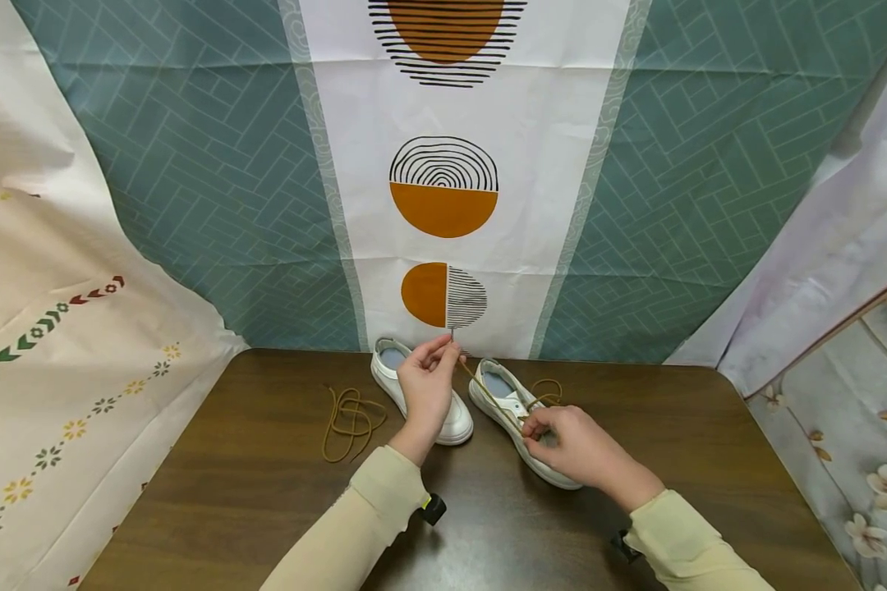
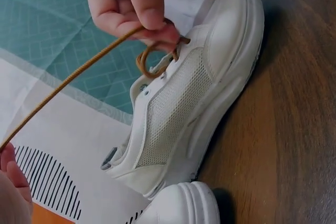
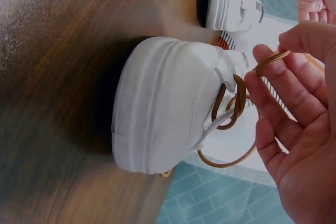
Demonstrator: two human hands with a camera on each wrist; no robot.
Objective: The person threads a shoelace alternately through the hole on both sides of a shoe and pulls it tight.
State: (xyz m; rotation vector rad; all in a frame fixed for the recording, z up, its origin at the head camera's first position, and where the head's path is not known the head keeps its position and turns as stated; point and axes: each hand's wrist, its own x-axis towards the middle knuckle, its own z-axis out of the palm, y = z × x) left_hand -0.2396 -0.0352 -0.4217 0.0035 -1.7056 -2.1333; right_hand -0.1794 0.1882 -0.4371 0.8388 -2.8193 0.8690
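A white sneaker (image 3: 163, 103) with mesh sides stands on the table, toe toward me, a brown shoelace (image 2: 68, 80) threaded through its front eyelets. My right hand (image 1: 580, 447) pinches this lace between thumb and fingertips, right over the sneaker's eyelets. Up and to the left, my left hand (image 1: 427, 390) pinches the same lace near its end, and the stretch between the hands runs nearly straight. A loose brown loop hangs by the eyelets in the left wrist view. Behind my left hand, partly covered by it, is the second white sneaker (image 1: 456, 427).
Another brown shoelace (image 1: 350, 409) lies loosely coiled on the wooden table (image 1: 222, 492), left of the sneakers. A patterned cloth (image 1: 266, 205) hangs along the table's back edge. Pale curtains (image 1: 66, 246) flank the left side, and a flowered cloth (image 1: 850, 460) hangs at the right.
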